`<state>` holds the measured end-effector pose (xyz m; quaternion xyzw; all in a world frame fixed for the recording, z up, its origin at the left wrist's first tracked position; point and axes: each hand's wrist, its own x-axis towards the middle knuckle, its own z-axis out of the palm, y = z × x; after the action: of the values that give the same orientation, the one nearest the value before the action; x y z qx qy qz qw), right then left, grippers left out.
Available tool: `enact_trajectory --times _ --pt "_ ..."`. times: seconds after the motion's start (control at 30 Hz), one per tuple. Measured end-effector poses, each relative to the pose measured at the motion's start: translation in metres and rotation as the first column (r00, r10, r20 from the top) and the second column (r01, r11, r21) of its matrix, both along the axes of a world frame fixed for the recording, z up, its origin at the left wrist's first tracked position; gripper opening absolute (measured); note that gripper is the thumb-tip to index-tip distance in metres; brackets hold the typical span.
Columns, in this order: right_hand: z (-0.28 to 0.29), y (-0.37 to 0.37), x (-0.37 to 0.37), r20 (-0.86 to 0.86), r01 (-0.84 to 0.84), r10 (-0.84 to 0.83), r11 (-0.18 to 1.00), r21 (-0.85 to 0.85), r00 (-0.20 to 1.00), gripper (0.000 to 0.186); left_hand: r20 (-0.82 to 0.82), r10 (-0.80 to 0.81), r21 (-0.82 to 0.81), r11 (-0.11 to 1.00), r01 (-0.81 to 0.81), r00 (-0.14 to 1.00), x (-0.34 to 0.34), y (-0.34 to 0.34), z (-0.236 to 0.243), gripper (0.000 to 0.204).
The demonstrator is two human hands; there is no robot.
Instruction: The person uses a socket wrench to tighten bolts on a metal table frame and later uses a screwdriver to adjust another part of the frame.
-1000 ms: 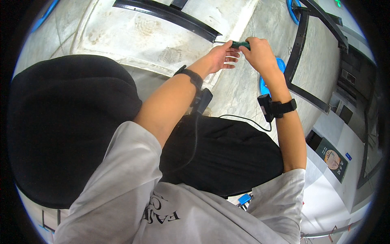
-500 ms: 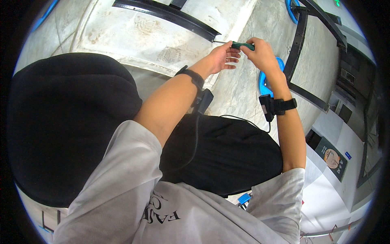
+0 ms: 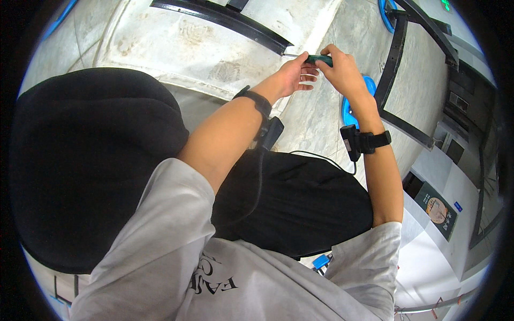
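Note:
A screwdriver (image 3: pixel 323 59) with a dark green handle lies almost level, its thin shaft pointing left at the end of a black metal bar (image 3: pixel 230 23). Around the rear of the handle, the thumb and fingers of my right hand (image 3: pixel 344 75) are closed. My left hand (image 3: pixel 292 78) holds the front of the handle near the shaft with its thumb on top, the lower fingers loosely curled and apart. Whether the tip sits in a screw is too small to tell.
Beneath the bar spreads a dirty white sheet (image 3: pixel 155 51) on the tiled floor. To the right stands a black metal frame (image 3: pixel 392 59) with blue round feet (image 3: pixel 350 109). My black-clad knee (image 3: pixel 96 160) fills the left. A cable (image 3: pixel 321 157) hangs near my wrists.
My right-hand fingers have shifted slightly on the handle, and the handle looks a little turned. My left hand stays nearly in place, and the bar remains where it was.

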<state>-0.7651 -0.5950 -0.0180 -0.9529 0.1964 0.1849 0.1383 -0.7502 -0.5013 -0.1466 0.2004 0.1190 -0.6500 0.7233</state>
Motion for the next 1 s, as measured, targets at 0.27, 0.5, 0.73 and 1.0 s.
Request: enact_trajectory --times 0.27,0.5,0.73,1.0 --pt "-0.002 0.0 0.002 0.007 0.15 -0.151 0.988 0.046 0.989 0.033 0.0 -0.013 0.002 1.0 0.013 1.0 -0.003 0.002 0.001 0.037" --pt "-0.001 0.002 0.001 -0.025 -0.023 0.022 0.997 -0.072 0.999 0.031 0.012 -0.031 -0.006 0.999 0.031 0.999 0.002 0.008 0.003 0.035" --pt "0.006 -0.015 -0.019 -0.132 0.154 -0.162 0.986 -0.065 0.978 0.05 0.216 -0.035 -0.038 0.998 0.044 0.976 -0.023 -0.006 -0.003 0.044" --pt "-0.024 -0.003 0.021 0.075 0.346 -0.37 0.912 0.221 0.926 0.045 0.102 -0.13 0.147 0.983 0.114 0.986 0.046 0.018 -0.013 0.059"
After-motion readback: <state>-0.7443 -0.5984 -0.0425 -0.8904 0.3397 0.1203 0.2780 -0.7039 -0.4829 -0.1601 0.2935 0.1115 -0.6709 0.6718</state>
